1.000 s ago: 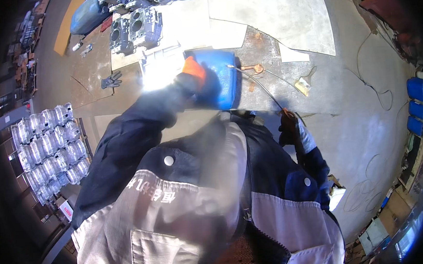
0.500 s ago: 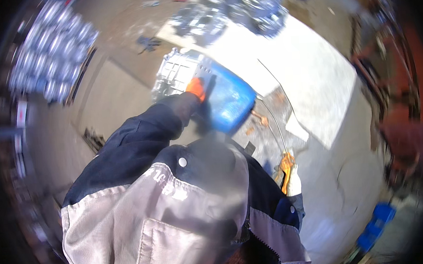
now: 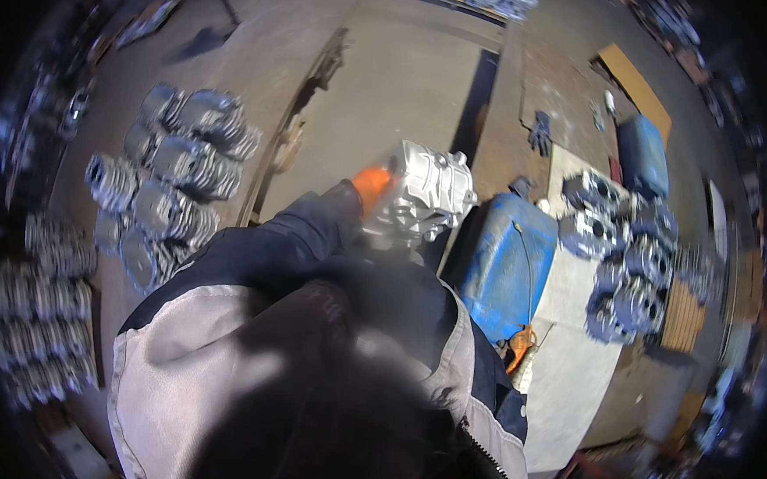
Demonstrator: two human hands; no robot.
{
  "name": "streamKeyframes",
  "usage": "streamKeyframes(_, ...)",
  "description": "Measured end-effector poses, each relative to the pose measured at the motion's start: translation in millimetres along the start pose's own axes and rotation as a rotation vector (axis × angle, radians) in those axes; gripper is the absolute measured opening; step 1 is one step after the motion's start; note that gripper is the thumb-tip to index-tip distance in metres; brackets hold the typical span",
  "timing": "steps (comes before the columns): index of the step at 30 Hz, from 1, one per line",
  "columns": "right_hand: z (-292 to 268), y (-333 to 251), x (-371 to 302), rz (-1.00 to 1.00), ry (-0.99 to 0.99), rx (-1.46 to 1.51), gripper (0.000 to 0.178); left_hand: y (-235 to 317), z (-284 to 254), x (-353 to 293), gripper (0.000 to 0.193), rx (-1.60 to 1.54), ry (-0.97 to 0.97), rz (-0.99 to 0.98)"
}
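Observation:
My left hand [image 3: 373,187], in an orange glove, is closed on a silvery cast metal housing [image 3: 437,188] with ribbed sides. It holds the housing to the left of a blue plastic jerrycan [image 3: 512,258] lying on its side. My right hand [image 3: 520,354], partly hidden by my jacket, is at the can's near end. It is closed around an orange-coloured tool with a long thin metal rod [image 3: 528,270] that reaches across the can. Which part of the orange is glove and which is tool is hard to make out.
Several metal housings [image 3: 635,268] stand on a pale sheet [image 3: 572,386] at the right. Another blue can [image 3: 642,158] is behind them. Stacked castings [image 3: 173,173] stand at the left, with more piles beyond. A dark glove [image 3: 539,133] lies past the near can.
My view has swung left. The housing has left its place at the end of the blue can and moved leftward in my left hand. My right hand keeps the rod tool by the can.

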State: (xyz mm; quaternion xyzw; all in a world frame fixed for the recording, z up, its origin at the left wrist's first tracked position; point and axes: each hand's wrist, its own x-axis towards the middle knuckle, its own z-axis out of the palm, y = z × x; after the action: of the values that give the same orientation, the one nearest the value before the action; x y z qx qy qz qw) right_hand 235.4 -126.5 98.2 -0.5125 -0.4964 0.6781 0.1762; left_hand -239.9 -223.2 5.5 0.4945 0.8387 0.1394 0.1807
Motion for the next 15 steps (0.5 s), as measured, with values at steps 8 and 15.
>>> streamKeyframes(8, 144.7, -32.2, 110.8, 0.025, -0.331, -0.212, 0.061, -158.5, -55.4, -25.1, 0.044, 0.033, -0.058, -0.269)
streamKeyframes(15, 318.7, -46.3, 192.0, 0.113, -0.387, -0.321, 0.057, -318.0, -107.6, 47.0, 0.041, -0.227, -0.055, -0.413)
